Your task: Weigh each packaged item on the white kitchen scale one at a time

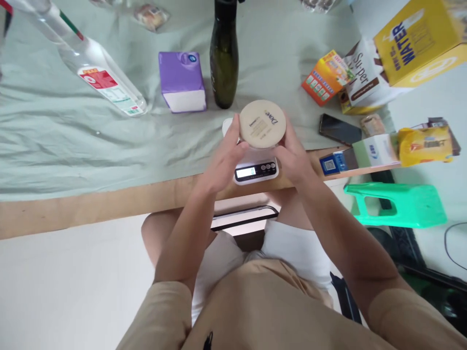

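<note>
A round cream Dove jar [262, 123] sits over a small white kitchen scale [256, 170] whose display is lit. My left hand [228, 155] grips the jar's left side and my right hand [292, 153] grips its right side. Whether the jar rests on the scale's platform or hovers just above it I cannot tell. The scale stands at the table's near edge [91, 204], on a pale green cloth [54, 141].
Behind the scale stand a dark green bottle [224, 58] and a purple carton [181, 81]. A clear bottle [98, 73] lies at the left. Orange and yellow boxes [416, 41], a phone [339, 129] and packets crowd the right. A green stool [397, 204] stands beside the table.
</note>
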The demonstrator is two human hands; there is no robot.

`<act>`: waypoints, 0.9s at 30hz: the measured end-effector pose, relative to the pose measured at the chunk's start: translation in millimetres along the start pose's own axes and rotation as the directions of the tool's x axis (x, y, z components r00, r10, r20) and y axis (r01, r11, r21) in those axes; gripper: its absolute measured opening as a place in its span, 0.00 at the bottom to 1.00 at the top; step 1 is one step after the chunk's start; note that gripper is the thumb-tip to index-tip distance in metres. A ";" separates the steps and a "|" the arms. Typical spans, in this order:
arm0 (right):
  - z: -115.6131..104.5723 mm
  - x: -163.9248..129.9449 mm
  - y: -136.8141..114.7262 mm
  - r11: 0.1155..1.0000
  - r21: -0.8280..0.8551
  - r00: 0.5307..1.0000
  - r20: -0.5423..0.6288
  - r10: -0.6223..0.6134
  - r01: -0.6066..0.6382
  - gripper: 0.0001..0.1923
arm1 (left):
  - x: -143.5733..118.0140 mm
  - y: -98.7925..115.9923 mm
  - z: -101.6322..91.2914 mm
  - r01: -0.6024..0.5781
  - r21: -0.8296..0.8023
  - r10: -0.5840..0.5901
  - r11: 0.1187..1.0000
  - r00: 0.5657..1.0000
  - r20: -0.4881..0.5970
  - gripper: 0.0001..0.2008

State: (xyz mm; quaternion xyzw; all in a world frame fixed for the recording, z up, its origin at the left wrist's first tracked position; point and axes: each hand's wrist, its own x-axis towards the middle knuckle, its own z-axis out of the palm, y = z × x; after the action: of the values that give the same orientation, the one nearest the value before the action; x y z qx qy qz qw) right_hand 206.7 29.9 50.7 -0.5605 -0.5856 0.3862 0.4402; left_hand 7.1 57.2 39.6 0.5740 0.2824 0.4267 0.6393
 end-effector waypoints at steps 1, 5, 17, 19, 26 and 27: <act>-2.0 1.5 5.1 1.000 0.004 1.000 -0.004 0.002 -0.002 0.42 | 2.2 0.5 2.1 -0.012 0.018 0.012 1.000 1.000 -0.001 0.38; -3.3 7.9 17.7 0.999 0.032 0.999 0.029 0.019 -0.020 0.45 | 0.7 -0.2 2.0 0.041 -0.008 -0.041 0.999 0.998 -0.044 0.35; -3.5 9.8 33.9 0.999 0.047 0.999 0.037 0.020 -0.022 0.43 | -0.7 -16.3 -5.5 0.122 0.062 -0.109 0.991 0.978 -0.178 0.35; -8.6 -1.3 36.5 0.997 0.075 0.999 -0.051 0.011 -0.007 0.39 | -2.7 -14.8 -5.1 0.090 0.129 -0.044 0.988 0.945 -0.324 0.34; -13.9 -49.0 46.3 0.980 0.200 0.957 -0.282 0.073 -0.016 0.13 | -26.1 -1.6 10.9 0.101 0.331 0.122 0.938 0.799 -0.589 0.25; -13.2 -52.7 45.7 0.977 0.207 0.960 -0.261 0.100 -0.045 0.12 | -31.6 -1.1 14.7 0.158 0.326 0.072 0.932 0.803 -0.592 0.25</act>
State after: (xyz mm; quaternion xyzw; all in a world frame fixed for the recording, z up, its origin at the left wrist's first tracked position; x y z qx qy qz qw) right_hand 232.8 -19.8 7.3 -0.5822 -0.4574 0.3787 0.5553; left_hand 4.9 22.5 37.2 0.5115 0.5546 0.5109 0.4120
